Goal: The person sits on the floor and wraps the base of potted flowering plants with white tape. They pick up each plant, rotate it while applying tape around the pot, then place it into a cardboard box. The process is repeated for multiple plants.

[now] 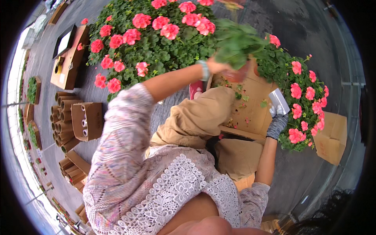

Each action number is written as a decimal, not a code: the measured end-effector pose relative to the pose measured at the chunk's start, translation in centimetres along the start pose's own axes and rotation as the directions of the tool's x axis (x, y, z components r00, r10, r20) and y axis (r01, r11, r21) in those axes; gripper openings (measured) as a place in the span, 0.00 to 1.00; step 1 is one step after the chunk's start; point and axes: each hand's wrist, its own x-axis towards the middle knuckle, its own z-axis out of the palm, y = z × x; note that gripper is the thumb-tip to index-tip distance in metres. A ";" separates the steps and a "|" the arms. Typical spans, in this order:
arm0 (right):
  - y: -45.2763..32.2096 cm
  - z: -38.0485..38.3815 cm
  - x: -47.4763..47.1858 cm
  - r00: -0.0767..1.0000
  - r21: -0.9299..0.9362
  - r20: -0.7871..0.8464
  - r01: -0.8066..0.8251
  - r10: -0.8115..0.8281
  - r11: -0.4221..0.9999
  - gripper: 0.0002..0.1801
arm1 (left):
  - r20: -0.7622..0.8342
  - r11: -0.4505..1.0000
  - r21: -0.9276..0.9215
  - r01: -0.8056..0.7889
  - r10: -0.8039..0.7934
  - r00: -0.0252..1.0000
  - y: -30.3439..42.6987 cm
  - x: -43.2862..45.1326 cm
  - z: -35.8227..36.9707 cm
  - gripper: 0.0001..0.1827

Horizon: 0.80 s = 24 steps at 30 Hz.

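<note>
My left hand (218,66), bare and blurred by motion, grips a potted geranium (239,41) near the rim of its reddish-brown pot. The plant's green leaves are blurred, and the pot is over an opened cardboard sheet or box (254,102). Bits of leaf and petals lie on the cardboard. My right hand (277,123), in a grey knit glove with a pale coating on the fingers, holds a flat silvery-white rectangular piece (279,101) beside the right-hand pink geraniums (296,91). What the piece is cannot be told.
Dense pink-flowered geraniums (158,47) spread ahead and to the left. Cardboard tubes (63,123) and a carton of rolls (91,122) stand at left, near a wooden box (72,58) bearing a dark tray. Another carton (330,138) is at far right. My bent knees flank the cardboard.
</note>
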 end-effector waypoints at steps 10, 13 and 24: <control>1.9 -1.3 -0.7 0.990 -0.050 0.032 -0.137 0.139 0.989 0.16 | -0.754 0.705 -0.594 -0.387 -0.321 0.573 -8.6 -41.1 -8.4 0.23; 3.2 -2.4 -1.1 0.994 -0.111 -0.031 -0.104 0.101 0.988 0.15 | -0.906 0.847 -0.399 -0.351 -0.306 0.292 -13.0 -43.1 -8.9 0.24; -1.1 -0.2 -10.1 0.998 0.010 0.054 -0.043 0.043 0.999 0.18 | -0.933 0.728 -0.019 0.685 -0.259 0.249 -15.8 -33.6 -12.2 0.35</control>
